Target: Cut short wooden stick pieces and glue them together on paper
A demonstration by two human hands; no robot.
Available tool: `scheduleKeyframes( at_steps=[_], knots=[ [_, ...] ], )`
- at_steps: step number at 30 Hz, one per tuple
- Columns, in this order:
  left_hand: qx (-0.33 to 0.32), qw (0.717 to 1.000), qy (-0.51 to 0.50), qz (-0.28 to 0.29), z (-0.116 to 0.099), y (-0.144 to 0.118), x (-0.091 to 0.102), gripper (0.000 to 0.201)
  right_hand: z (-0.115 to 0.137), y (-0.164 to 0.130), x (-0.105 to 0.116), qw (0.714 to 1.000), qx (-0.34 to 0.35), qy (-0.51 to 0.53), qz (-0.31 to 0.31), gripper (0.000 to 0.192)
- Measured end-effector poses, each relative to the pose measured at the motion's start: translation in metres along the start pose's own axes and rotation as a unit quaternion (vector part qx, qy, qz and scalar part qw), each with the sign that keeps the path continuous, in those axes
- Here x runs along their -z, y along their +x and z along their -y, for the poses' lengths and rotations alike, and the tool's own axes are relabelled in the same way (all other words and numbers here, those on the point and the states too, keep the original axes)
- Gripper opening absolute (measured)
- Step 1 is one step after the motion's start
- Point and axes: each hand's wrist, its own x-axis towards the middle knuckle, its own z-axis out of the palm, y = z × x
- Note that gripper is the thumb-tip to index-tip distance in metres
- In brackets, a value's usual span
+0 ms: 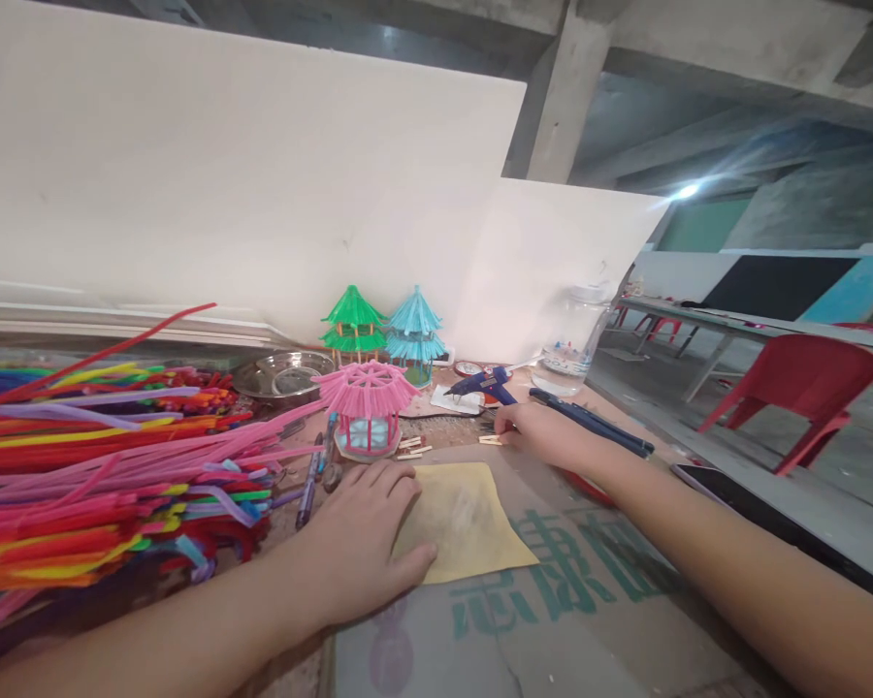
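My left hand (pixel 364 538) lies flat, fingers spread, on the left edge of a yellow sheet (pixel 469 519) that rests on a cardboard mat (pixel 553 620). My right hand (pixel 542 431) reaches far across the table and its fingertips pinch a small wooden stick (pixel 490 439) near a pile of similar sticks (pixel 414 448). A pink pipe-cleaner pavilion (pixel 368 407) stands just beyond my left hand. A blue glue gun (pixel 484 385) lies behind my right hand.
A big heap of coloured pipe cleaners (pixel 102 465) fills the left. Green (pixel 353 325) and blue (pixel 414 334) pavilions stand by the white wall. A metal dish (pixel 287 376), pens (pixel 309 480), a glass jar (pixel 574 344) and a red chair (pixel 796 388) are around.
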Motion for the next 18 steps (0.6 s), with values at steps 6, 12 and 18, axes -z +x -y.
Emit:
scheduleKeyframes(
  at_steps=[6,12,18],
  knots=[
    [-0.006,1.000,-0.007,-0.014,0.002,0.001,-0.002,0.031,0.007,-0.006,0.014,0.999,0.023,0.027,-0.013,0.020],
    [-0.004,1.000,0.013,-0.010,0.002,0.002,-0.004,0.034,0.047,-0.028,0.020,0.987,0.121,0.106,-0.014,0.012],
    [-0.006,0.997,-0.032,-0.077,0.004,0.004,-0.005,0.024,0.080,-0.048,0.007,0.974,0.204,0.074,-0.071,0.014]
  ],
)
